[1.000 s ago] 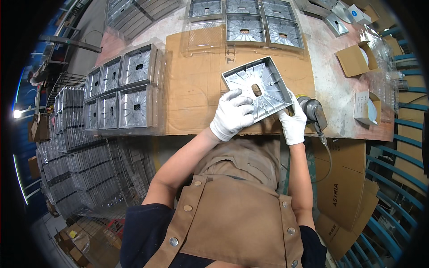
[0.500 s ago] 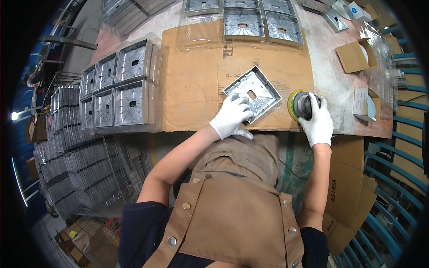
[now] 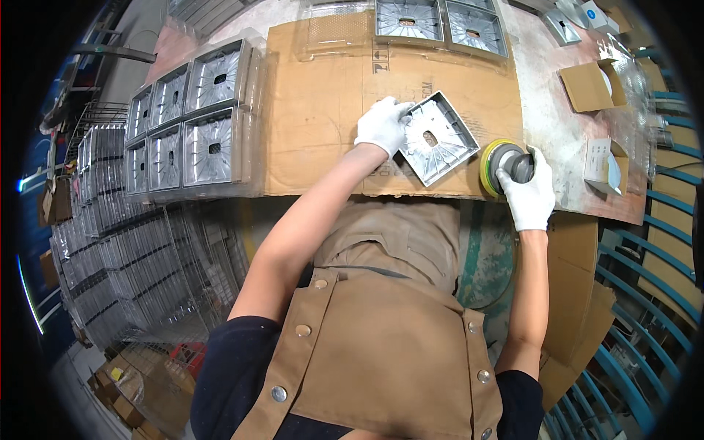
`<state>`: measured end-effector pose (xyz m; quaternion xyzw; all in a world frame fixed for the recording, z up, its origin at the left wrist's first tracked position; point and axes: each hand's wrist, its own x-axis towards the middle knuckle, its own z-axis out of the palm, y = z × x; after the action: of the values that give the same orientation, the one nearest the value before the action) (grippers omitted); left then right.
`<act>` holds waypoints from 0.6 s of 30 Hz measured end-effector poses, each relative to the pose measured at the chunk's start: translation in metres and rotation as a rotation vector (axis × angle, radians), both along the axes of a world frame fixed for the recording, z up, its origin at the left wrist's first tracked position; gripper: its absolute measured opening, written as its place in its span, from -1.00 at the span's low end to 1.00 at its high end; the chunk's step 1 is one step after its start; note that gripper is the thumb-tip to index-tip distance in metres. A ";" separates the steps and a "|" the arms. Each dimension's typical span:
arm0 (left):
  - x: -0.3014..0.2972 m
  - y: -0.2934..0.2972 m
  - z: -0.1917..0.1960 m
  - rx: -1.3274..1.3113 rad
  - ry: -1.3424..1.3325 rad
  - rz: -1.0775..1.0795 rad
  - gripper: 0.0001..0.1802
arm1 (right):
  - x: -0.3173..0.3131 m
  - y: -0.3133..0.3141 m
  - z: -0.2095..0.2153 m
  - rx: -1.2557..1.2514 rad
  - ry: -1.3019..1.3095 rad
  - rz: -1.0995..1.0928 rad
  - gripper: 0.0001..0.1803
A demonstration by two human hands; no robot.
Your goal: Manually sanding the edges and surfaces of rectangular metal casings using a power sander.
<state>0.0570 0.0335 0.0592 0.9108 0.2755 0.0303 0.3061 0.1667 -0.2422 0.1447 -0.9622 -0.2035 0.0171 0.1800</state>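
Observation:
A square cast-metal tray (image 3: 456, 152) lies turned at an angle on the cardboard sheet, its ribbed hollow side up and an opening in its middle. My left hand (image 3: 383, 126), in a white glove, grips the upper left edge of this tray, fingers over the rim. To the right of it, a round disc sander (image 3: 506, 163) with a grey-black body and a yellow-green pad edge rests near the table's front edge. My right hand (image 3: 529, 192), also gloved in white, is wrapped round the sander's right side. The sander sits close to the tray's right corner, apart from it.
Flat brown cardboard (image 3: 315, 139) covers the table's middle. At the left, clear plastic packaging holds several similar metal trays (image 3: 213, 147); more metal trays (image 3: 409, 20) stand at the far side. Small open cartons (image 3: 589, 88) sit at the right. Stacked plastic trays (image 3: 139, 271) stand left below the table.
My left hand has moved from the metal tray's near left side up to its upper left edge. The tray has turned and shifted right, closer to the sander. My right hand stays on the sander.

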 end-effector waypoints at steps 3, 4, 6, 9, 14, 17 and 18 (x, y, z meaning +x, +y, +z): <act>0.003 0.001 -0.005 0.017 -0.007 -0.024 -0.69 | -0.024 0.008 0.024 0.007 0.021 0.124 -0.20; 0.003 0.003 -0.004 0.015 0.008 -0.034 -0.69 | -0.033 0.013 0.029 -0.020 0.024 0.198 -0.21; 0.004 0.002 -0.003 0.012 0.023 -0.047 -0.70 | -0.050 0.026 0.039 -0.127 0.122 0.300 -0.27; 0.007 0.000 -0.003 -0.006 0.034 -0.040 -0.70 | -0.074 0.042 0.039 -0.208 0.202 0.489 -0.33; 0.002 0.006 -0.012 -0.006 -0.004 -0.069 -0.70 | -0.073 0.051 0.034 -0.308 0.247 0.619 -0.37; 0.004 0.010 -0.009 -0.048 0.026 -0.087 -0.70 | -0.043 0.052 0.041 -0.290 0.235 0.482 -0.44; 0.007 0.011 -0.007 -0.047 0.024 -0.088 -0.70 | -0.030 0.050 0.038 -0.279 0.206 0.441 -0.44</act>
<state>0.0635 0.0441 0.0524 0.9149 0.2395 -0.0004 0.3249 0.1364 -0.1919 0.1823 -0.9035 -0.3842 0.1813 0.0572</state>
